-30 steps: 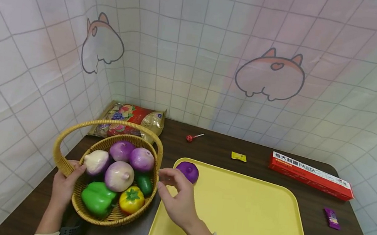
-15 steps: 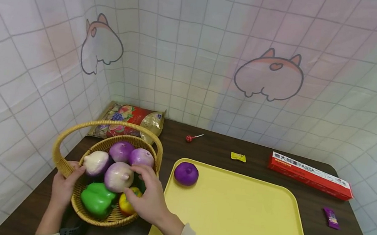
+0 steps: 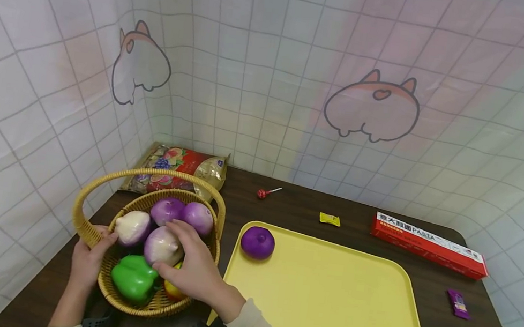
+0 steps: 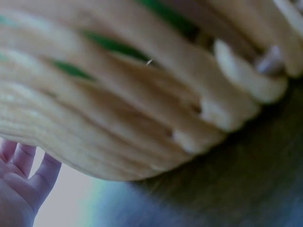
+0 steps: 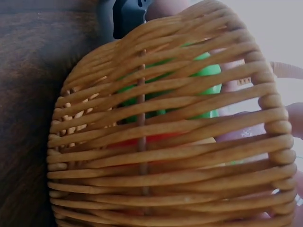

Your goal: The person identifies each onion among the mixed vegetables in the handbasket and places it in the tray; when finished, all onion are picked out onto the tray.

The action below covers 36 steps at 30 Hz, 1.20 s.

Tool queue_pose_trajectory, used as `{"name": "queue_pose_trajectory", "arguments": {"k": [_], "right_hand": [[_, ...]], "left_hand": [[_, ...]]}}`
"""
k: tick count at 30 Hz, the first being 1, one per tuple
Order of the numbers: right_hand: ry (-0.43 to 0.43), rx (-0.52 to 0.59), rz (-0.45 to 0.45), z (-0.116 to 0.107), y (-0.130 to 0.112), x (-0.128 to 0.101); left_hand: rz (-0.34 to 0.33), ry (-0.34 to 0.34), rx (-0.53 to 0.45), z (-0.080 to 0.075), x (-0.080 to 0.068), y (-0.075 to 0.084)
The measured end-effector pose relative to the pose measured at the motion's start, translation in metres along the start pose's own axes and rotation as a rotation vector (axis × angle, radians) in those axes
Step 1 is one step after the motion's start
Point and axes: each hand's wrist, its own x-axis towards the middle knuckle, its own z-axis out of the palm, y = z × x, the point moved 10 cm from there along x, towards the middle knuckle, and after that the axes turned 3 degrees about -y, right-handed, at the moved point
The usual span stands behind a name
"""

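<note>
The right hand (image 3: 192, 269) curls its fingers around a pale onion (image 3: 161, 245) in the wicker basket (image 3: 89, 230), whose nine-o'clock rim the left hand (image 3: 88, 257) grips.

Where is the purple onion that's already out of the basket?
In the head view the purple onion sits in the far left corner of the yellow tray, just right of the wicker basket, apart from both hands.

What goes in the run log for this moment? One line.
left hand: holds basket rim | right hand: grips pale onion in basket | purple onion: on yellow tray
</note>
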Motion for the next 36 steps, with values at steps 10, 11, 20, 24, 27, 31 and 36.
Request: {"name": "queue_pose_trajectory", "arguments": {"k": [10,11,20,24,27,31,36], "right_hand": [[-0.063,-0.051,0.035,0.008,0.006,0.008],[-0.067,-0.061,0.040,0.009,0.007,0.008],[-0.046,-0.169,0.010,0.011,0.003,0.004],[0.011,-0.100,-0.011,0.005,0.001,-0.002],[0.068,0.000,-0.017,-0.002,0.001,-0.008],[0.130,0.038,-0.035,-0.010,0.001,-0.019],[0.226,0.066,-0.092,-0.027,0.003,-0.038]], "left_hand": [[0.016,0.003,0.000,0.002,0.001,0.002],[0.015,0.005,0.002,0.002,0.001,0.002],[0.014,0.010,-0.038,0.003,-0.001,0.001],[0.017,-0.004,-0.040,0.003,-0.001,0.002],[0.017,-0.005,-0.027,-0.001,-0.004,0.002],[0.018,0.012,-0.032,-0.006,-0.006,0.001],[0.050,-0.008,-0.050,0.000,-0.003,0.003]]}}
